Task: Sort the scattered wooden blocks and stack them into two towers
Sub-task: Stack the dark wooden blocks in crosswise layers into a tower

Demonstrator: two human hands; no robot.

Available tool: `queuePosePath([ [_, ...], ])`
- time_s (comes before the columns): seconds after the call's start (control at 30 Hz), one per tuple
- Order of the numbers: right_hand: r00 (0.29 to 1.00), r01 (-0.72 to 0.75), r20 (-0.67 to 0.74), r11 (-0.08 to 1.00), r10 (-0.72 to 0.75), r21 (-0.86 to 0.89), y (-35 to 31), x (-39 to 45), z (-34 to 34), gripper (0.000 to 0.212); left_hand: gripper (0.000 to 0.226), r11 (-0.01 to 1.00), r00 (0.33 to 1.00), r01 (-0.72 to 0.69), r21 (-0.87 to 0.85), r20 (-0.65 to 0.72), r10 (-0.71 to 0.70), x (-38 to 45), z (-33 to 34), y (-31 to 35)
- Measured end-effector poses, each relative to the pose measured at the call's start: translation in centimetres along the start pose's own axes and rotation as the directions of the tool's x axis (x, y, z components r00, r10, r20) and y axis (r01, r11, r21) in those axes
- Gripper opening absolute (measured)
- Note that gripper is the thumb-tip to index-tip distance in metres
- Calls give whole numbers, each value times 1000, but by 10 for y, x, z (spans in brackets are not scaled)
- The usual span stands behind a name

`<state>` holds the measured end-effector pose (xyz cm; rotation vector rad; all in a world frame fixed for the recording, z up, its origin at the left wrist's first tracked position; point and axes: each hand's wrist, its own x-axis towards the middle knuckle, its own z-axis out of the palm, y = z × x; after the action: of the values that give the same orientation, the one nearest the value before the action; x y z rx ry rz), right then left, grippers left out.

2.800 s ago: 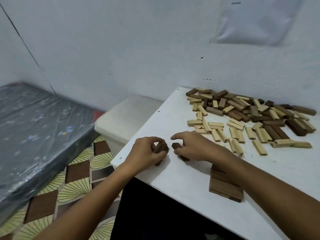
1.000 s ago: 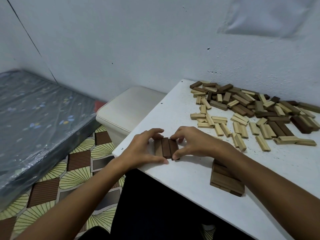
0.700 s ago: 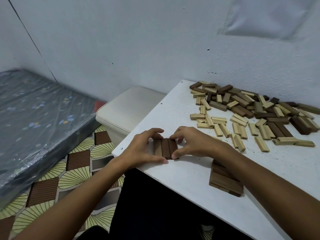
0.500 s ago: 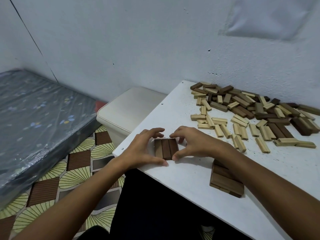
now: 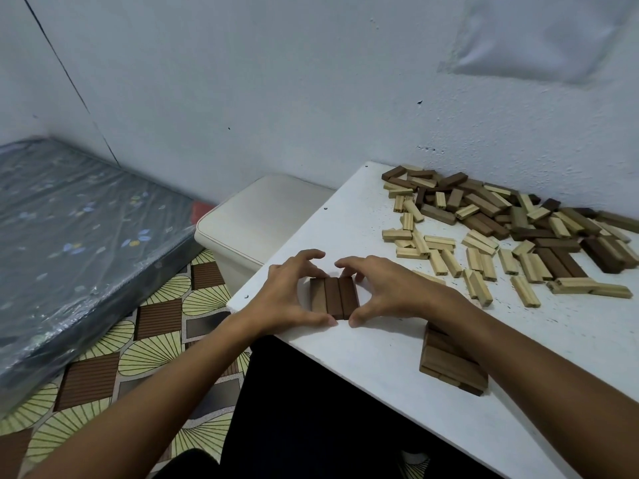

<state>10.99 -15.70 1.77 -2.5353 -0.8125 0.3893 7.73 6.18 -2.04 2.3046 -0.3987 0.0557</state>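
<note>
Three dark blocks [image 5: 334, 298] lay flat, side by side, near the table's edge; a low stack [image 5: 453, 368] sat right; mixed blocks [image 5: 511, 229] scattered behind.

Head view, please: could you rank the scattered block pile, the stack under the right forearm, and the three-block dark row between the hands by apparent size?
1. Scattered block pile, by far the widest.
2. Stack and three-block dark row: unsure, since the forearm hides part of the stack.
</note>
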Motion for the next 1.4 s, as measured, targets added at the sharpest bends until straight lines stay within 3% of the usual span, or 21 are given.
queuePosePath([
  [0.3, 995, -16, -100, 1000, 16, -1, -1, -22, -18, 95, 95, 997, 998, -58, -41, 18, 59, 20, -2, 25],
  [0.7, 949, -243, -208, 970, 237, -3, 19, -121, -52, 99, 95, 958, 940, -251, -137, 203, 275, 48, 48, 100],
  [1.03, 924, -310, -214, 948, 317, 67, 23, -165, -37, 99, 96, 949, 898, -263, -173, 317, 306, 38, 74, 124],
  [1.4, 927, -316, -191, 947, 322, 66, 20, -167, -29, 96, 95, 959, 906, -238, -153, 320, 276, 27, 73, 120],
])
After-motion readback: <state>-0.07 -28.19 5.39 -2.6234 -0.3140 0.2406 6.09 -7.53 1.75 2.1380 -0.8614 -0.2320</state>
